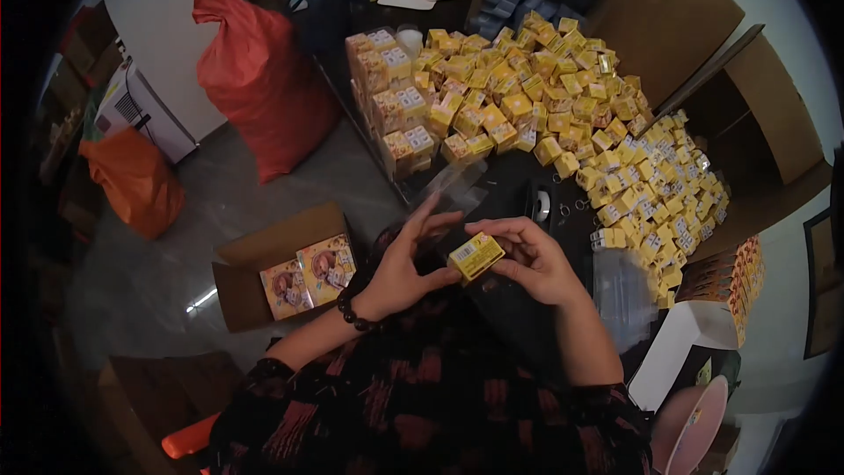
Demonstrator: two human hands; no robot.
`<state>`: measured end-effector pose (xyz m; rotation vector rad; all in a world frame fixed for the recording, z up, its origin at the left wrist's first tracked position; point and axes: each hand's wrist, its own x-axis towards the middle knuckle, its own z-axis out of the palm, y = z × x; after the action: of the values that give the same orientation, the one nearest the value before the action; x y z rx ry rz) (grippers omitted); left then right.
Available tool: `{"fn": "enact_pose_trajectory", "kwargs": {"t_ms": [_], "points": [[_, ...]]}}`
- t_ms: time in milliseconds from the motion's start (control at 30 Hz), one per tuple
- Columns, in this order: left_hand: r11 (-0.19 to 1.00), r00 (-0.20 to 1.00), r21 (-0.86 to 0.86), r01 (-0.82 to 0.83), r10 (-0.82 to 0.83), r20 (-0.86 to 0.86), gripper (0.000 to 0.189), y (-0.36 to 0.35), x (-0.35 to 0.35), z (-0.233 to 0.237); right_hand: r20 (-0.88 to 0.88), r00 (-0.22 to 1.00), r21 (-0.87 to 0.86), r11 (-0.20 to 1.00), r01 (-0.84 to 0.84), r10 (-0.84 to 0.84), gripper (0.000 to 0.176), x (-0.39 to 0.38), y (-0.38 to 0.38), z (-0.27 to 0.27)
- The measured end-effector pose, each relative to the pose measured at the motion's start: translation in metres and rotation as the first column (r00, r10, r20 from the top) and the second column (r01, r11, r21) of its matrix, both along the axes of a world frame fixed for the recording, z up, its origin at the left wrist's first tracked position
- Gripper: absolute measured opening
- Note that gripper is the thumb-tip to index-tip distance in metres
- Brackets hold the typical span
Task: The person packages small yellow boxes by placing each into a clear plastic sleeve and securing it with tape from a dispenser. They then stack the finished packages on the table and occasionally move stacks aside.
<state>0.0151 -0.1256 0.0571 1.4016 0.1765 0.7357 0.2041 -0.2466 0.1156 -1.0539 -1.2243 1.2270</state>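
A small yellow box (476, 257) printed with dark text and a barcode is held in front of my chest. My right hand (538, 262) pinches its right end between thumb and fingers. On the other side, my left hand (397, 271) has its fingers stretched apart, the thumb tip right at the box's left edge. Clear plastic wrapping (453, 186) lies just beyond the left fingertips. A great heap of similar yellow boxes (563, 79) covers the black table (505, 189) ahead, spreading to the right.
Stacked clear-wrapped packs (391, 101) stand at the table's left edge. On the floor are a carton (233, 290) with printed boxes and a red sack (255, 88). Clear plastic sheets (622, 295), a white open box (673, 347) and a pink basin (690, 431) are to the right.
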Motion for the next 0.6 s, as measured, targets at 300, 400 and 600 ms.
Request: {"fn": "enact_pose_trajectory", "kwargs": {"t_ms": [300,400,600], "points": [[0.924,0.984,0.373,-0.082,0.135,-0.119,0.105,-0.029,0.001,0.014,-0.364,0.875,-0.066,0.946,0.319,-0.320,0.043,-0.060,-0.035,-0.020],[0.892,0.983,0.451,-0.022,0.103,-0.155,0.106,-0.033,-0.005,0.013,-0.254,0.937,-0.132,0.968,0.211,-0.239,0.045,-0.049,-0.043,-0.009],[0.927,0.996,0.371,0.049,-0.015,-0.093,0.098,-0.032,-0.007,0.016,-0.429,0.783,-0.034,0.874,0.484,-0.450,0.048,-0.041,-0.049,0.003]]}}
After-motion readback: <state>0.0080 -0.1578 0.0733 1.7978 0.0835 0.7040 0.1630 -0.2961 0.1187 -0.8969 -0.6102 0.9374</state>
